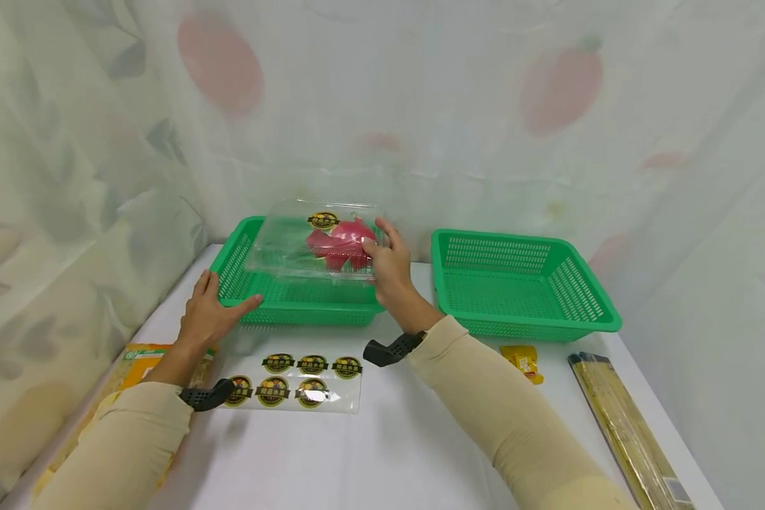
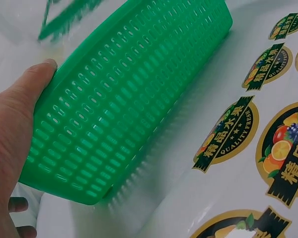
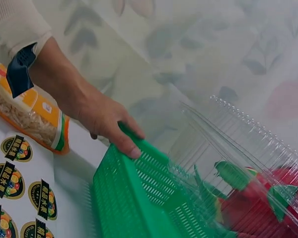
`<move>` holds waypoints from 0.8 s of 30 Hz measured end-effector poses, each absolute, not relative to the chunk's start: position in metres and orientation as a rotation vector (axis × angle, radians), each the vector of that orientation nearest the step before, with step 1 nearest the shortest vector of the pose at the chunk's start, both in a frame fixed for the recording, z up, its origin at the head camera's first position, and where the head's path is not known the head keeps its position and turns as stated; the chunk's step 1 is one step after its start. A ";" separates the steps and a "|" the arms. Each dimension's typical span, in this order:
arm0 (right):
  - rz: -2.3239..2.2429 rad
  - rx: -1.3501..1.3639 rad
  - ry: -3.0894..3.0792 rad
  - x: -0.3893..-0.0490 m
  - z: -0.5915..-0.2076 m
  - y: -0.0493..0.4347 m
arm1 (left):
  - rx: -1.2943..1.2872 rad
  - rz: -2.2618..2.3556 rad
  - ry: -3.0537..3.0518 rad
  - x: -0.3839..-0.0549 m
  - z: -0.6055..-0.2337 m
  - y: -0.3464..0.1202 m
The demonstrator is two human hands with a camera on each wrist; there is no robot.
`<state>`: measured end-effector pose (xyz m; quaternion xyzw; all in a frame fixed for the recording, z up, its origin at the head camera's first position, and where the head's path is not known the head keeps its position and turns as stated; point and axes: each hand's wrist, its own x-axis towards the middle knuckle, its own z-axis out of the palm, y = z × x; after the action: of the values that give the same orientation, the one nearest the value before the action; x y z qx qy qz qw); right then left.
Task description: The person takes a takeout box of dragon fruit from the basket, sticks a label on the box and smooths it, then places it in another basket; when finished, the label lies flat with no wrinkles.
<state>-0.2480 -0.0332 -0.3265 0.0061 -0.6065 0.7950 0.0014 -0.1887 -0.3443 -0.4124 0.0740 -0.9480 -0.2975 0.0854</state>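
Note:
My right hand (image 1: 392, 269) grips the right end of a clear plastic box (image 1: 280, 244), thumb on top. Inside the box lies a red dragon fruit (image 1: 355, 234) with green-tipped scales, plainer in the right wrist view. A round black-and-gold sticker (image 1: 323, 220) is on the lid. The box is held tilted above the left green basket (image 1: 306, 315). My left hand (image 1: 207, 315) holds that basket by its near left corner, the thumb (image 2: 37, 79) over the rim. In the right wrist view, the left hand (image 3: 102, 114) pinches the rim there.
A sticker sheet (image 1: 341, 400) lies in front of the left basket. To the right stands another green basket (image 1: 529, 329), with a small yellow packet (image 1: 524, 361) and a long wrapped bundle (image 1: 625, 425) before it. An orange-and-clear bag (image 3: 35, 116) lies under the left arm. Curtains hang behind.

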 end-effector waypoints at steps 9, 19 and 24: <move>2.458 0.041 -1.959 -0.261 -0.349 -0.052 | 0.222 -0.891 -2.824 -0.189 -0.413 -0.346; 2.403 0.024 -2.001 -0.270 -0.367 -0.070 | 0.230 -0.914 -2.821 -0.189 -0.413 -0.347; 2.382 -0.013 -2.043 -0.271 -0.373 -0.074 | 0.226 -0.923 -2.821 -0.190 -0.413 -0.345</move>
<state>-0.2711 -0.0740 -0.3734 -0.0042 -0.6511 0.7590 0.0018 -0.1895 -0.3450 -0.4127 0.0758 -0.9445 -0.3089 0.0822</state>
